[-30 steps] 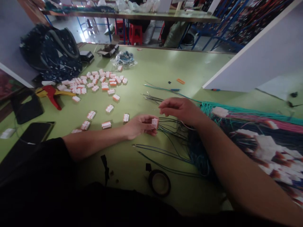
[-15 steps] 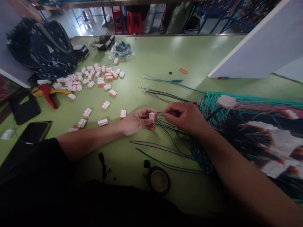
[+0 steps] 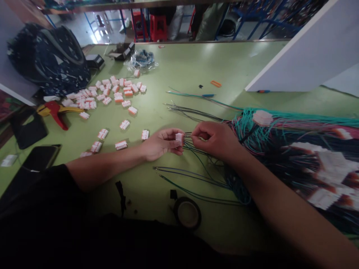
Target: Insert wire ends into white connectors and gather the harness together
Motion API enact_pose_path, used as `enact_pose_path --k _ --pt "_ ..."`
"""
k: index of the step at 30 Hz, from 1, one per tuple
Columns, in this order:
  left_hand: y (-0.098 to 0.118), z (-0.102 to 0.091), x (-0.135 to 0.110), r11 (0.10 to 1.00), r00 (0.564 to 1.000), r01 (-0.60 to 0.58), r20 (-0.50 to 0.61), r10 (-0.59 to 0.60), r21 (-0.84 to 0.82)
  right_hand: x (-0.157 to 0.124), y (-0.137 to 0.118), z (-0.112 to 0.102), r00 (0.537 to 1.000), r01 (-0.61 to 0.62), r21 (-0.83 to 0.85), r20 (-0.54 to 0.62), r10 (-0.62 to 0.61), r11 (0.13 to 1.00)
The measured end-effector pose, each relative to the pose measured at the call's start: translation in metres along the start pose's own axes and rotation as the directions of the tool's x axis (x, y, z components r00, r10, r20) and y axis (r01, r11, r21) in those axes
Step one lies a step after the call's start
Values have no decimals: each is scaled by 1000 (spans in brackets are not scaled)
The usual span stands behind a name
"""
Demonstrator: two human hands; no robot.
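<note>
Between the thumb and fingers of my left hand (image 3: 164, 144) is a white and orange wire connector (image 3: 179, 139), with several dark wires running into its right side. Just to the right, my right hand (image 3: 214, 140) pinches a thin dark wire (image 3: 188, 133) close to the connector. The wire's tip is too small to make out. Loose black wires (image 3: 185, 110) lie beyond the hands, and green wires (image 3: 179, 188) with bare metal ends lie nearer to me. Many similar connectors (image 3: 119, 98) are scattered to the left.
A large wire bundle (image 3: 280, 149) with fitted connectors covers the right side. Black tape (image 3: 188, 213) lies in front. At left are red and yellow pliers (image 3: 57, 112), a phone (image 3: 39, 158) and a dark backpack (image 3: 50, 59). A white panel (image 3: 300, 56) stands at back right.
The right hand has shifted very slightly, still pinching near the connector. The left hand keeps its hold on the connector. The whole view has drifted a little.
</note>
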State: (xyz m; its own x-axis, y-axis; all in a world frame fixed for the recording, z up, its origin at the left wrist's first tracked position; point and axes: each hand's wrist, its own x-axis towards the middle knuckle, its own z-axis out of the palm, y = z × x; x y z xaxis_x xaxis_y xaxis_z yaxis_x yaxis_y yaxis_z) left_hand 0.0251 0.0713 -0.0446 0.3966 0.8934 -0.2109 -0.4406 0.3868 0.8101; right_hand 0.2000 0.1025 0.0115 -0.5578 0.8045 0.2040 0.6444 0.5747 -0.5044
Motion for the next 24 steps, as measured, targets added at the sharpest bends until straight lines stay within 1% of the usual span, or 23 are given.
enact_pose_path --k 6,10,14,17,20,22,24 --pt "2 1 -1 1000 1000 21 2 -21 9 -1 0 4 998 8 -40 -66 -10 999" --pt "3 1 -2 999 999 37 2 -37 14 -2 -1 6 998 7 -20 -64 -9 1000" --pt "3 2 -2 999 999 42 10 -43 35 -3 -1 10 1000 -2 -25 -28 1 1000" --pt "2 3 -2 997 999 40 -6 -39 66 -3 -2 15 1000 -15 -74 -2 14 997" --pt "1 3 -2 995 1000 20 11 -21 96 -4 -3 17 999 -39 -116 28 42 992" --pt "1 4 -2 993 999 16 28 -19 116 -4 -3 14 996 -57 -71 59 61 996" --pt "1 5 -2 992 999 23 37 -28 126 -1 0 8 990 -70 51 128 63 996"
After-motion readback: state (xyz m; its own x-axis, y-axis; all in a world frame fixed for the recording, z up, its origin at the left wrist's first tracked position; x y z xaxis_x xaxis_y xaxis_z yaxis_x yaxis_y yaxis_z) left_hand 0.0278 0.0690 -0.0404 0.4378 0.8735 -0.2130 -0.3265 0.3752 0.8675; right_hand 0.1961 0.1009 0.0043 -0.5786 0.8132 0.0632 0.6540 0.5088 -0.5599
